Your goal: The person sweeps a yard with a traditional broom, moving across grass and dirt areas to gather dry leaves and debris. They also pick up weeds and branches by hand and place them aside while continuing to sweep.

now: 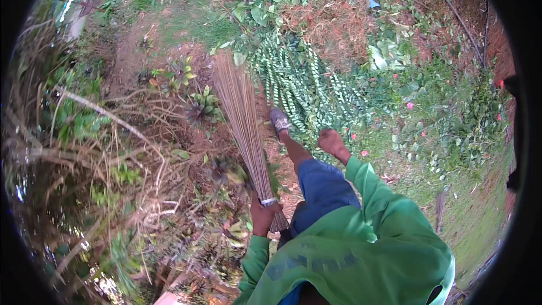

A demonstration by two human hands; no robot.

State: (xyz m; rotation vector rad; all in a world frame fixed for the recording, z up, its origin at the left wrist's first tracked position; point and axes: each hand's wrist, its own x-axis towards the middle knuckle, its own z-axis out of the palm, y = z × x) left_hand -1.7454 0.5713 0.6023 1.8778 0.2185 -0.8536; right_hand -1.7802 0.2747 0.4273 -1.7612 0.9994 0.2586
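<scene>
A long stick broom (241, 113) of thin brown twigs points ahead of me, its bound end low and its bristles spread at the far end. My left hand (264, 216) is wrapped round it just beside the pale band (269, 200). Out in front of my right hip, my right hand (333, 143) is curled closed, with nothing visible in it. Beyond that hand lies a heap of cut leafy branches (305, 87). One shoe (279, 119) is planted between the broom and this heap.
To the left is a tangle of bare branches (130, 130), with rosette plants (203, 104) near the broom. A mound of dry brown clippings (333, 31) sits beyond the green heap. Dark hoses (460, 14) run along the far right. Pink blossoms (410, 105) dot the greenery.
</scene>
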